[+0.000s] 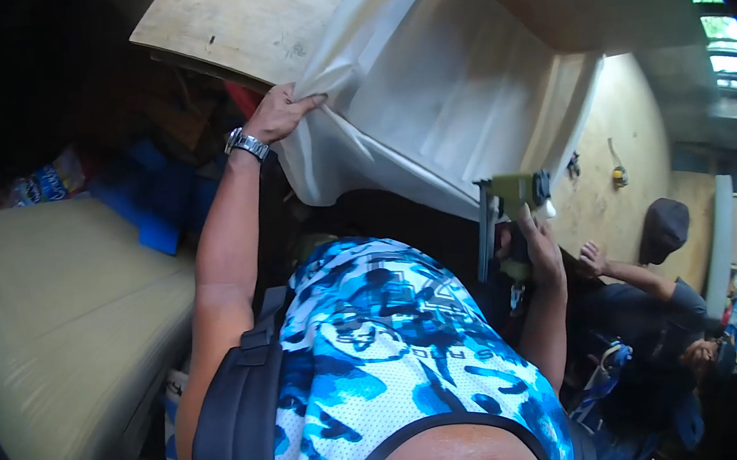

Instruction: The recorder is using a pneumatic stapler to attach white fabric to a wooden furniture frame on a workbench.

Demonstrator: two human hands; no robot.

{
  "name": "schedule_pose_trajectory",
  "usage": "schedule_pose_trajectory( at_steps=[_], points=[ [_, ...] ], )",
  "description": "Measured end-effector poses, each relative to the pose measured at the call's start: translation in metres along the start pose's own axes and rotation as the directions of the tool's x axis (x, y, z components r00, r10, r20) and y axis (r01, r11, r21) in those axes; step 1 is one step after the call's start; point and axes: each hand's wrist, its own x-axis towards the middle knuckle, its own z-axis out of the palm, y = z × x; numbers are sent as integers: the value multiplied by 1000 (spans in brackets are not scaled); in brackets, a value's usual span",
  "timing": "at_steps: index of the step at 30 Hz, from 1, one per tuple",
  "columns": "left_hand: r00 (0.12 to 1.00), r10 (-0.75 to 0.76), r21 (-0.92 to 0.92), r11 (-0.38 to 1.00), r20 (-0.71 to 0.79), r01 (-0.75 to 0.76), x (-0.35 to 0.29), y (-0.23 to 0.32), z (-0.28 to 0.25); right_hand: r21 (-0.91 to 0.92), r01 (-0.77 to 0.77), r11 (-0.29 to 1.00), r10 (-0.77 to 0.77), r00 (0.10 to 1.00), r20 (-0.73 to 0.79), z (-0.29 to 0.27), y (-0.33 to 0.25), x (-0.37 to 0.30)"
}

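Note:
White sheet fabric (314, 159) drapes over the edge of a box-like furniture frame (452, 86), whose inside is covered in pale material. Up at the corner beside a plywood board, my left hand (278, 114) is closed on a gathered fold of this fabric, with thumb and fingers pinching it. My right hand (544, 252) grips a green staple gun (512, 190) close to the frame's near right edge. Its nose appears to be at the fabric-covered rim; whether it touches cannot be made out. Part of the right hand is hidden behind the tool.
A plywood board (248, 27) lies at the upper left. A large plastic-wrapped cushioned piece (61, 298) fills the left side. At right a co-worker in a dark cap (663, 230) is close by, near a plywood surface (635, 112) with a yellow tape measure (620, 177).

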Motion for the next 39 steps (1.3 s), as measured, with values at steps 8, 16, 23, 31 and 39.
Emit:
schedule_pose_trajectory(
  at_steps=[8,16,23,31,39],
  points=[
    [777,-19,-516,758,-629,-399,38,-41,32,227,-221,949,220,975,27,24,65,-36],
    [923,126,79,991,-363,-104,45,-27,-16,168,-91,982,70,989,129,19,1,-49],
    [859,301,-154,907,-413,-392,61,-39,10,-82,-144,986,162,937,309,20,-65,-40],
    [941,178,-570,758,-287,-317,78,-33,71,-767,442,464,-96,887,453,49,-143,-15],
    [952,210,-572,763,-223,-302,104,-23,111,-826,523,213,-232,848,477,73,-117,26]
  ],
)
